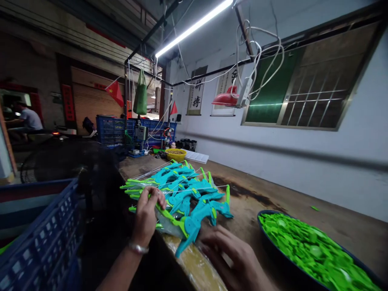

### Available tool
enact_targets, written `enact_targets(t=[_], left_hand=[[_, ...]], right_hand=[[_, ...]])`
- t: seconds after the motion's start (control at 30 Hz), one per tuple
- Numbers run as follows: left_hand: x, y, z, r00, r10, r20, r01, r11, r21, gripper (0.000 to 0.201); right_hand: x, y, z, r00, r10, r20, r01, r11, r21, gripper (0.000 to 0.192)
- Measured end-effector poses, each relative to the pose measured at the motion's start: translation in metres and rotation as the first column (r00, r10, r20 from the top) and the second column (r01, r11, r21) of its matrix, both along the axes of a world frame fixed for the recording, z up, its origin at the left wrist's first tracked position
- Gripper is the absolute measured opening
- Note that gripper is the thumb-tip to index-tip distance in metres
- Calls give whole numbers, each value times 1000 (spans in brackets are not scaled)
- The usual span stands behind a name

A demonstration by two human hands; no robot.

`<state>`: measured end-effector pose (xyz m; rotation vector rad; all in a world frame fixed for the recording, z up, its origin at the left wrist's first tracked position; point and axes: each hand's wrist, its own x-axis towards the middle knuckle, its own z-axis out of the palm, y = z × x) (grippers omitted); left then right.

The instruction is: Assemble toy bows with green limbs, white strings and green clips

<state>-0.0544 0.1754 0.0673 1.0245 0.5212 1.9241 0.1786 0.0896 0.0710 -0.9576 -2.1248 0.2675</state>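
Turquoise-green plastic piece: left hand clamped on green end; right hand alongside, curled, blurred, grip unclear.

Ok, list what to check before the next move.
1. Left hand gripping the near toy by its green strip: ok.
2. Right hand gripping that toy: cannot tell; it is blurred, close to the teal end.
3. Green parts in the basin: ok, plenty.
4. Table free of stray parts: not ok; a green scrap lies beyond the basin.
5. Tube light on: ok.
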Motion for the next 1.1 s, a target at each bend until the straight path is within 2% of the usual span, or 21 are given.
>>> enact_targets(t=[0.07,0.13,0.2,0.27,0.43,0.53,0.63,0.8,0.9,1.1], left_hand=[[13,-42,5,999,1,-40,0,1000,16,23],[21,-73,6,997,13,-73,-13,1000,2,23],[25,-91,5,992,58,-117,-63,997,-42,26],[26,-101,2,985,89,-147,-103,991,-89,28],[27,-107,-1,983,60,-173,-83,988,-132,33],[33,-111,1,988,56,-142,-74,990,-122,35],[41,-119,5,996,41,-75,-53,984,-169,38],[50,-128,10,988,77,-132,-111,958,-266,45],[55,-129,8,992,83,-93,-106,956,-274,47],[65,-126,-5,998,45,51,-26,943,-331,46]], right_hand=[[-40,4,26,976,96,-196,-69,987,143,12],[-70,1,44,936,163,-310,-103,974,201,13],[-87,-4,50,919,178,-351,-120,976,181,13],[-91,-9,49,920,167,-354,-122,982,145,15],[-85,-16,41,934,151,-324,-106,983,151,17],[-86,-20,41,958,104,-267,-47,976,213,19],[-90,-22,40,981,35,-190,32,940,339,24],[-90,-20,30,990,-40,-133,99,876,473,24],[-90,-19,22,986,-79,-146,139,869,474,22],[-94,-20,12,982,-58,-181,133,891,434,23]])
